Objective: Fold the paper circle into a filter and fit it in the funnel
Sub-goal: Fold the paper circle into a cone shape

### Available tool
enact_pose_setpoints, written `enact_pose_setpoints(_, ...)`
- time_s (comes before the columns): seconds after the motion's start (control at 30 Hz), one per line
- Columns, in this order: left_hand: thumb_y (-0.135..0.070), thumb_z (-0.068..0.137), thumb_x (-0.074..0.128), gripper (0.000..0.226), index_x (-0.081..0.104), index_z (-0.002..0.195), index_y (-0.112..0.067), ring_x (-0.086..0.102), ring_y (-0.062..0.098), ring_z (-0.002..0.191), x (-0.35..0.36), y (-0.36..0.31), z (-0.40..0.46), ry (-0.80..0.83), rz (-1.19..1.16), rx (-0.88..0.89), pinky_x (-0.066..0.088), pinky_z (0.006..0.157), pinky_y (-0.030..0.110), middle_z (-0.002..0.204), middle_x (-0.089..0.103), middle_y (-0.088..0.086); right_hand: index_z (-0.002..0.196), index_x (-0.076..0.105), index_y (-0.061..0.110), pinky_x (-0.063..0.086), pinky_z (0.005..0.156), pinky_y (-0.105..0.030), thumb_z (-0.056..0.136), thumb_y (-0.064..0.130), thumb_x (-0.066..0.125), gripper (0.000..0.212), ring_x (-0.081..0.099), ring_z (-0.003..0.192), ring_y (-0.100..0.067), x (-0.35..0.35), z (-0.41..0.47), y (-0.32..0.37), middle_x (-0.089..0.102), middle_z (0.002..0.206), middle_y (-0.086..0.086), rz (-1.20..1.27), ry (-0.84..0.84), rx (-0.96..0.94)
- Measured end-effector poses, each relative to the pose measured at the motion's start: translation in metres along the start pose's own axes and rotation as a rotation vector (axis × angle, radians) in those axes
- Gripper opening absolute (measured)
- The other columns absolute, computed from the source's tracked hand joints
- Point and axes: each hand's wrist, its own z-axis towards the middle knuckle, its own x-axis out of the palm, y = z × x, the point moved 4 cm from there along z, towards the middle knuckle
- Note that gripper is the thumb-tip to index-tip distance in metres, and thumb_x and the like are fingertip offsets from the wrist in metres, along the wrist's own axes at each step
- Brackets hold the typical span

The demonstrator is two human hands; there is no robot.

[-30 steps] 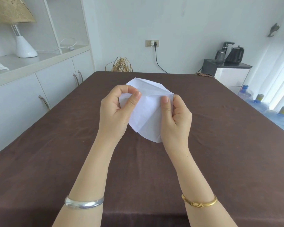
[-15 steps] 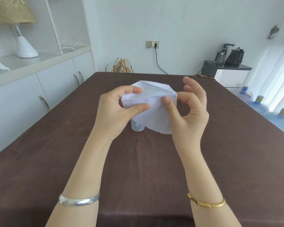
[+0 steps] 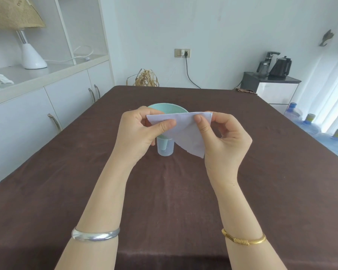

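A white paper [image 3: 185,131], folded flat into a wedge with a straight top edge and a point hanging down to the right, is held above the table between both hands. My left hand [image 3: 137,133] pinches its left corner with thumb and fingers. My right hand [image 3: 222,137] pinches the upper right corner. Behind the paper a pale green funnel [image 3: 168,109] sits with its stem in a small clear plastic cup [image 3: 165,147]; the paper and my left hand hide most of the funnel.
A dark brown cloth covers the table [image 3: 183,191]. White cabinets [image 3: 47,106] with a lamp run along the left. Blue water bottles [image 3: 308,125] stand on the floor at the right, and a kettle stand [image 3: 271,82] sits at the far right.
The paper went from a partly open, domed shape to a flat folded wedge. Both hands lowered slightly, so the funnel and cup now show behind the paper.
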Motion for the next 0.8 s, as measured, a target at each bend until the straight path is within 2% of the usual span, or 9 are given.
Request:
enact_pose_setpoints(0.13, -0.022, 0.065, 0.078, 0.017, 0.070, 0.075, -0.011, 0.054, 0.007, 0.057, -0.001, 0.005, 0.000, -0.083, -0.110, -0.040, 0.044, 0.056, 0.018, 0.070, 0.063, 0.008, 0.073, 0.050, 0.032, 0.043, 0.059, -0.008, 0.073, 0.014, 0.076, 0.032, 0.055, 0.055, 0.005, -0.001, 0.002, -0.004, 0.061, 0.056, 0.023, 0.053, 0.029, 0.052)
enact_pose_setpoints(0.2, -0.023, 0.065, 0.079, 0.014, 0.073, 0.076, -0.017, 0.062, 0.011, 0.068, -0.001, 0.008, 0.001, -0.085, -0.186, -0.064, 0.050, 0.064, 0.023, 0.073, 0.071, 0.002, 0.077, 0.052, 0.032, 0.042, 0.058, -0.005, 0.077, 0.013, 0.074, 0.030, 0.057, 0.053, 0.006, 0.001, 0.002, -0.005, 0.063, 0.054, 0.022, 0.032, 0.090, 0.056)
enact_pose_setpoints(0.27, -0.023, 0.070, 0.074, 0.002, 0.073, 0.071, -0.024, 0.064, 0.008, 0.068, 0.001, 0.008, 0.001, -0.080, -0.204, -0.064, 0.051, 0.062, 0.019, 0.068, 0.072, -0.009, 0.077, 0.059, 0.031, 0.042, 0.059, -0.002, 0.080, 0.013, 0.071, 0.023, 0.060, 0.057, 0.008, 0.004, 0.002, -0.005, 0.066, 0.056, 0.022, 0.013, 0.128, 0.066)
enact_pose_setpoints(0.37, -0.026, 0.074, 0.069, 0.008, 0.070, 0.067, -0.024, 0.060, 0.006, 0.063, 0.003, 0.008, 0.001, -0.148, -0.186, -0.066, 0.048, 0.058, 0.017, 0.064, 0.068, -0.011, 0.073, 0.061, 0.027, 0.040, 0.056, 0.000, 0.085, 0.012, 0.065, 0.020, 0.058, 0.056, 0.011, 0.009, 0.000, -0.007, 0.064, 0.062, 0.018, -0.024, 0.166, 0.078)
enact_pose_setpoints(0.5, -0.023, 0.085, 0.061, 0.028, 0.058, 0.072, 0.001, 0.046, 0.005, 0.056, 0.009, 0.006, -0.003, -0.245, -0.056, 0.042, 0.039, 0.052, 0.015, 0.061, 0.054, 0.003, 0.072, 0.047, 0.032, 0.032, 0.043, -0.006, 0.094, 0.015, 0.051, 0.028, 0.044, 0.042, 0.003, 0.017, -0.006, -0.011, 0.050, 0.046, 0.020, -0.116, 0.170, 0.080)
enact_pose_setpoints(0.6, -0.024, 0.085, 0.058, 0.038, 0.047, 0.068, 0.007, 0.037, 0.011, 0.056, 0.014, 0.004, -0.008, -0.334, 0.098, 0.149, 0.032, 0.050, 0.021, 0.059, 0.046, 0.021, 0.075, 0.040, 0.033, 0.028, 0.039, -0.009, 0.097, 0.018, 0.040, 0.027, 0.037, 0.038, -0.002, 0.024, -0.016, -0.015, 0.045, 0.041, 0.020, -0.124, 0.133, 0.123)
enact_pose_setpoints(0.63, -0.024, 0.085, 0.057, 0.036, 0.045, 0.065, 0.003, 0.035, 0.010, 0.056, 0.014, 0.003, -0.009, -0.365, 0.142, 0.159, 0.031, 0.050, 0.021, 0.058, 0.045, 0.021, 0.075, 0.040, 0.033, 0.029, 0.040, -0.009, 0.097, 0.019, 0.039, 0.026, 0.038, 0.038, -0.002, 0.026, -0.017, -0.016, 0.046, 0.042, 0.020, -0.116, 0.121, 0.140)
enact_pose_setpoints(0.7, -0.023, 0.087, 0.058, 0.029, 0.043, 0.064, -0.012, 0.037, 0.004, 0.053, 0.014, 0.004, -0.011, -0.389, 0.160, 0.160, 0.032, 0.049, 0.014, 0.056, 0.046, 0.001, 0.074, 0.042, 0.033, 0.032, 0.042, -0.009, 0.097, 0.021, 0.040, 0.026, 0.041, 0.042, 0.000, 0.028, -0.018, -0.017, 0.051, 0.047, 0.024, -0.121, 0.125, 0.152)
enact_pose_setpoints(0.8, -0.019, 0.088, 0.058, 0.010, 0.056, 0.096, -0.013, 0.055, 0.000, 0.072, 0.012, 0.004, -0.013, -0.404, 0.203, 0.144, 0.038, 0.060, 0.012, 0.083, 0.062, -0.008, 0.071, 0.042, 0.030, 0.034, 0.045, -0.010, 0.097, 0.021, 0.042, 0.028, 0.043, 0.046, 0.002, 0.028, -0.015, -0.018, 0.053, 0.053, 0.028, -0.159, 0.183, 0.141)
